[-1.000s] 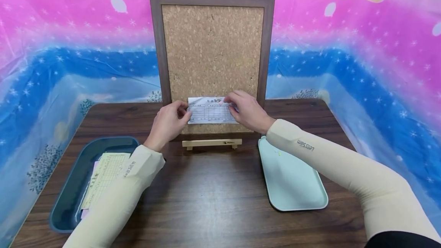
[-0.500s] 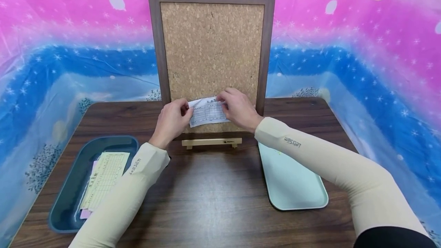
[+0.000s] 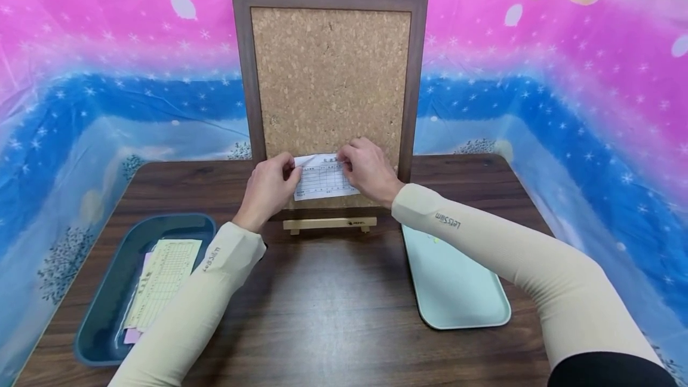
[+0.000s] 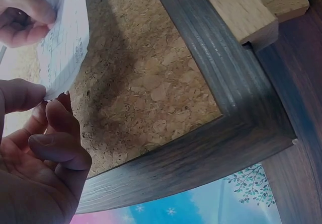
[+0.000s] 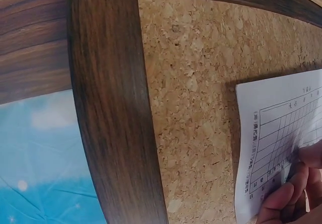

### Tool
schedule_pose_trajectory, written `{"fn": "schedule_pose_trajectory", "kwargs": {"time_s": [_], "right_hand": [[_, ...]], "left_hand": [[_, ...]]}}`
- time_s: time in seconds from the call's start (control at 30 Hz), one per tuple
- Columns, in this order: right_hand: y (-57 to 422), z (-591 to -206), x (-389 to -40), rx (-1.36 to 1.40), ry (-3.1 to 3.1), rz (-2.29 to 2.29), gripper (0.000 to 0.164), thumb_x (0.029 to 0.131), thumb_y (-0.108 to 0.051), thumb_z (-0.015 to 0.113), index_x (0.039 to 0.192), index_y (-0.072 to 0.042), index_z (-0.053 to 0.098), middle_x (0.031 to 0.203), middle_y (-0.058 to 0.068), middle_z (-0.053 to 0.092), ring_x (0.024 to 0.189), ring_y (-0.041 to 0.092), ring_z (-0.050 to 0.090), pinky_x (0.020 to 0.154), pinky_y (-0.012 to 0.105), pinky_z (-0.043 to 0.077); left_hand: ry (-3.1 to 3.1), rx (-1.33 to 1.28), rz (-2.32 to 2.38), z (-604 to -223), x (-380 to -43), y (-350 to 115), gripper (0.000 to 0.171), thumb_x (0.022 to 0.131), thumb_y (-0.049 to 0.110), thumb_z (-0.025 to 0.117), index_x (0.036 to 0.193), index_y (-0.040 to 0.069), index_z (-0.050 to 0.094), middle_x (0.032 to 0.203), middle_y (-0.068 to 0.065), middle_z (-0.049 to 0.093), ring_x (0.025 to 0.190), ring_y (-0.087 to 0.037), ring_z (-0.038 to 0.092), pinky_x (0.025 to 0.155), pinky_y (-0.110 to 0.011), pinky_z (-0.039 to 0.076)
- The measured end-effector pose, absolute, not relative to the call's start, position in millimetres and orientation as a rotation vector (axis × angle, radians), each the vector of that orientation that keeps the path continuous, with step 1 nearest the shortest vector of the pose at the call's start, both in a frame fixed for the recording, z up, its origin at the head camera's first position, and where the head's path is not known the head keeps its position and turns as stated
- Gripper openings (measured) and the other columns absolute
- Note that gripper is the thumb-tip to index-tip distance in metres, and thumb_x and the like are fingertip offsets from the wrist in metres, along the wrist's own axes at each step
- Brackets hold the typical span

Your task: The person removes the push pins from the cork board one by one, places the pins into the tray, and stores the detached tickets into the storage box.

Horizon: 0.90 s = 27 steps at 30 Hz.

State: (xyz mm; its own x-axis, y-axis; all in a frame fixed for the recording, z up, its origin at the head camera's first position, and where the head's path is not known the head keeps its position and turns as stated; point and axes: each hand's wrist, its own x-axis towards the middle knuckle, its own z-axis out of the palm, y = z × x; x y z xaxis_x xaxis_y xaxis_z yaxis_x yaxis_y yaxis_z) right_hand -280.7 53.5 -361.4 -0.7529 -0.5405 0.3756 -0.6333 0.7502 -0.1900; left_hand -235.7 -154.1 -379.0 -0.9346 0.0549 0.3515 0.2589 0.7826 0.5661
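A white paper form (image 3: pixel 322 178) with a printed table is held low in front of the cork board (image 3: pixel 331 88). My left hand (image 3: pixel 271 187) pinches its left edge between thumb and fingers, and the left wrist view shows the sheet (image 4: pixel 65 38) bowing off the cork. Near the form's top right, my right hand (image 3: pixel 371 169) has its fingertips together at the paper. In the right wrist view those curled fingers (image 5: pixel 282 199) lie over the printed lines of the form (image 5: pixel 266 128). I cannot tell what small thing sits between them.
The framed board leans on a small wooden stand (image 3: pixel 330 223). A dark blue tray (image 3: pixel 97 309) with yellow and pink printed sheets (image 3: pixel 161 282) is on the left. To the right, a pale green tray (image 3: pixel 457 285) bears tiny yellowish bits (image 3: pixel 436 240). A patterned cloth (image 3: pixel 484 46) hangs behind.
My right hand has shifted left along the form, toward its middle. The form tilted with its right side up, then came back nearly level. My left hand keeps its pinch.
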Motion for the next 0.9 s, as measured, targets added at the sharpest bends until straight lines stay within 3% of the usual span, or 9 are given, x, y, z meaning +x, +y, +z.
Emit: {"fn": "schedule_pose_trajectory", "kwargs": {"time_s": [0.3,0.9], "right_hand": [[51.7,-362.5,-282.2,0.930,-2.641,0.432,0.013,0.080,-0.002,0.066,0.092,-0.005,0.069,0.088,0.003,0.061,0.083,0.017,0.052,0.074,0.028,0.044],[54.9,-362.0,-284.3,1.018,-2.595,0.394,0.008,0.082,-0.003,0.064,0.088,-0.007,0.067,0.088,0.002,0.062,0.082,0.017,0.053,0.073,0.029,0.044]], "left_hand": [[-2.659,-0.239,-0.911,-377.8,-235.8,-153.5,0.016,0.095,0.020,0.056,0.083,0.009,0.058,0.075,-0.005,0.059,0.062,-0.021,0.051,0.058,-0.034,0.038],[-2.670,-0.219,-0.950,-376.6,-234.9,-152.8,0.016,0.096,0.020,0.056,0.086,0.008,0.058,0.080,-0.007,0.061,0.063,-0.021,0.053,0.055,-0.034,0.039]]}}
